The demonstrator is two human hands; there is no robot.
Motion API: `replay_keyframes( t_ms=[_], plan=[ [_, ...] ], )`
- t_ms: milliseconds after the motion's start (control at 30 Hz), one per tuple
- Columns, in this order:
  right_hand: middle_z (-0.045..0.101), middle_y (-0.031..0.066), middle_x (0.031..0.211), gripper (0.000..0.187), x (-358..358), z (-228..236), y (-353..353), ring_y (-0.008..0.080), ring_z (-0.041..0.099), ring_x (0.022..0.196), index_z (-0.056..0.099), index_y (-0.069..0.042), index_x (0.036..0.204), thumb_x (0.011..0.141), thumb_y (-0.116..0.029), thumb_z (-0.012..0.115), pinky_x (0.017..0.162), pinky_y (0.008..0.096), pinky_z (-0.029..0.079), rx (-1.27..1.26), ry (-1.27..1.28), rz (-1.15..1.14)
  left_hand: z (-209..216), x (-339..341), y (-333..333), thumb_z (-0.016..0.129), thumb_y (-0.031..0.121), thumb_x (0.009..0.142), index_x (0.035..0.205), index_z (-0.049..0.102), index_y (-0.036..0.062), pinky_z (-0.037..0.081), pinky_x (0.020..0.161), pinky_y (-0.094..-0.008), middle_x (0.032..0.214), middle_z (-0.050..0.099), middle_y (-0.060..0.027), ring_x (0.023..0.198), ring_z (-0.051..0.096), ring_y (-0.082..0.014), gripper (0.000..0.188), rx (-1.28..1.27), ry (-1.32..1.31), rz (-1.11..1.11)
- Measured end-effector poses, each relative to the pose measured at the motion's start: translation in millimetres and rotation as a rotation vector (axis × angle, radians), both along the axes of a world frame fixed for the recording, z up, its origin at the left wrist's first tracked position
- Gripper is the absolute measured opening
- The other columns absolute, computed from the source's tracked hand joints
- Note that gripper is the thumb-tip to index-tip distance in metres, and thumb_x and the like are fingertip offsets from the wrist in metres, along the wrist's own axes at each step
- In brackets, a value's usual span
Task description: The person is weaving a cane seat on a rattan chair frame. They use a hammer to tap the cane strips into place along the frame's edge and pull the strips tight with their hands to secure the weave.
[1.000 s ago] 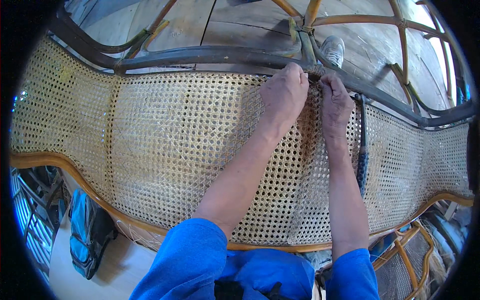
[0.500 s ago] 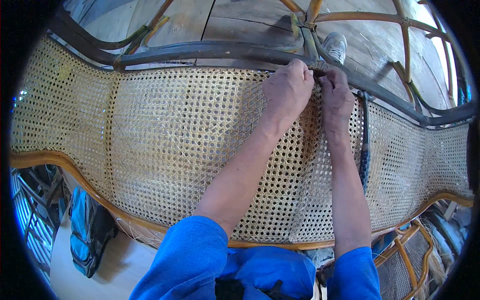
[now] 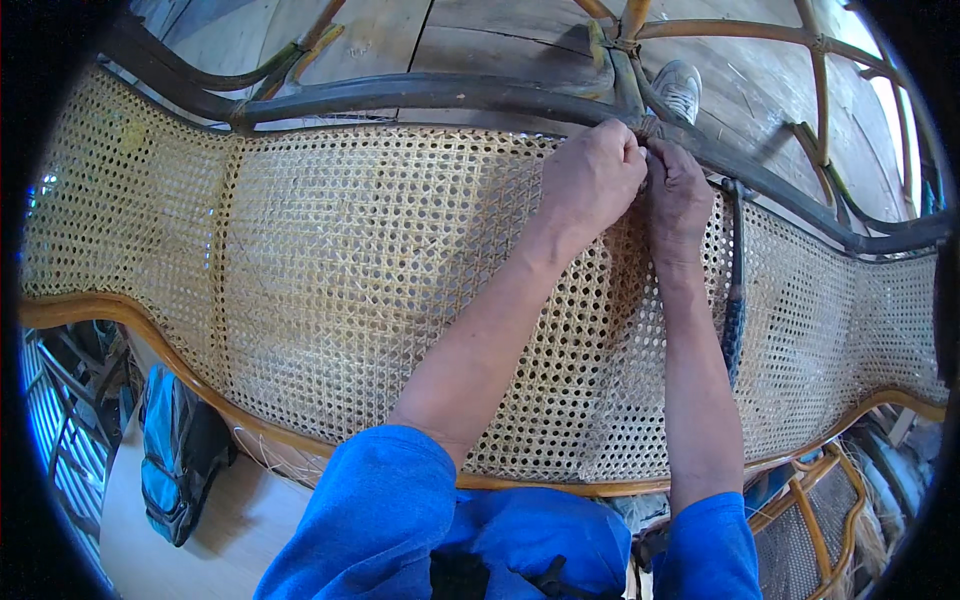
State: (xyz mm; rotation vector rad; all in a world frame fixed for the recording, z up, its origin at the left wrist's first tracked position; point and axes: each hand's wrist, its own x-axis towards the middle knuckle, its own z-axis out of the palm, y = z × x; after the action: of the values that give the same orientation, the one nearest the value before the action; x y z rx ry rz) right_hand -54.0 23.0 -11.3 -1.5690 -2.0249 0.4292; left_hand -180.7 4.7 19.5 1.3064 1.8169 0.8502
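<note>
My left hand (image 3: 597, 180) is closed at the far edge of a woven cane panel (image 3: 350, 270), against a dark curved rattan rail (image 3: 440, 92). Right beside it, my right hand (image 3: 680, 205) is closed too, its fingertips bent at the same spot under the rail. Whatever the fingers pinch is too small and covered to make out. Both forearms reach across the panel. Just right of my right hand, a long tool with a dark shaft and textured grip (image 3: 735, 300) lies on the cane.
A lighter rattan rail (image 3: 150, 330) borders the panel's near side. Beyond the dark rail stand more rattan poles (image 3: 735, 30) on wooden boards, with a grey shoe (image 3: 677, 88) there. A blue and black backpack (image 3: 168, 455) lies lower left; another cane-and-rattan piece (image 3: 825, 510) stands lower right.
My left hand has shifted right and closed up against my right hand. A dark strip that showed between the fingers is now covered. The view has shifted slightly.
</note>
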Motion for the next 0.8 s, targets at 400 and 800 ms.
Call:
replay_keyframes(
  t_ms=[400, 800],
  plan=[
    [0.061, 0.0101, 0.089, 0.017, 3.3, -0.1, -1.2, 0.0296, 0.057, 0.084, 0.065, -0.011, 0.099, 0.084, -0.011, 0.056, 0.072, 0.0396, 0.049, 0.007, -0.150, 0.064, -6.7, -0.8, -0.8, 0.060, 0.021, 0.082, 0.079, 0.060, 0.0013, 0.048, 0.064, -0.0414, 0.072, 0.063, -0.0188, 0.070, 0.062, -0.0360, 0.020, 0.031, -0.037, 0.005],
    [0.059, 0.0119, 0.090, 0.023, 8.1, -0.3, 4.2, 0.0325, 0.056, 0.087, 0.064, -0.009, 0.097, 0.078, -0.003, 0.052, 0.075, 0.0404, 0.047, 0.051, -0.133, 0.172, -2.5, -2.9, 0.0, 0.061, 0.022, 0.082, 0.079, 0.061, 0.0007, 0.049, 0.067, -0.0416, 0.074, 0.064, -0.0191, 0.073, 0.062, -0.0369, 0.022, -0.020, -0.019, 0.020]
  ],
)
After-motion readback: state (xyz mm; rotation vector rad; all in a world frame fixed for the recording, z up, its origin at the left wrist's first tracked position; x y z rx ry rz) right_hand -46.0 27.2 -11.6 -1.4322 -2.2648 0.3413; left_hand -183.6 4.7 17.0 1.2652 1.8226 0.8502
